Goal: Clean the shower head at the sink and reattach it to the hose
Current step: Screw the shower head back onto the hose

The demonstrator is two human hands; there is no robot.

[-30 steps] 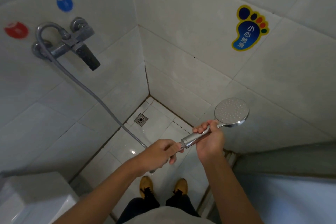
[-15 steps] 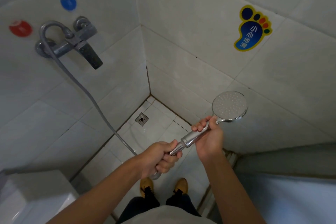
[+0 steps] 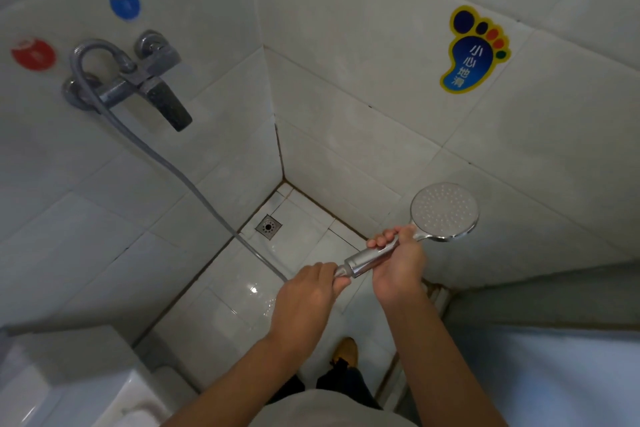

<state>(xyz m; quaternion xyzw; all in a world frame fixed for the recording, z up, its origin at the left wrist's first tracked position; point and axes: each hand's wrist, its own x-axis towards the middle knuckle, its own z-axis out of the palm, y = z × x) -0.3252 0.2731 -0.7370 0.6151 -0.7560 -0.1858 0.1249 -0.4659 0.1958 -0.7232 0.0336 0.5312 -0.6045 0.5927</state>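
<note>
Both hands on shower head

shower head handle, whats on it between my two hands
Head view: only a short bare stretch of the chrome handle separates the left hand, at the hose joint, from the right hand.

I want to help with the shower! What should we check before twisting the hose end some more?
1. Right hand grips the shower head handle: ok.
2. Left hand grip on the hose end at the handle's base: ok.
3. Joint fully tight: cannot tell, fingers cover it.
4. Hose runs unkinked up to the faucet: ok.
5. Faucet shut off: cannot tell.
</note>
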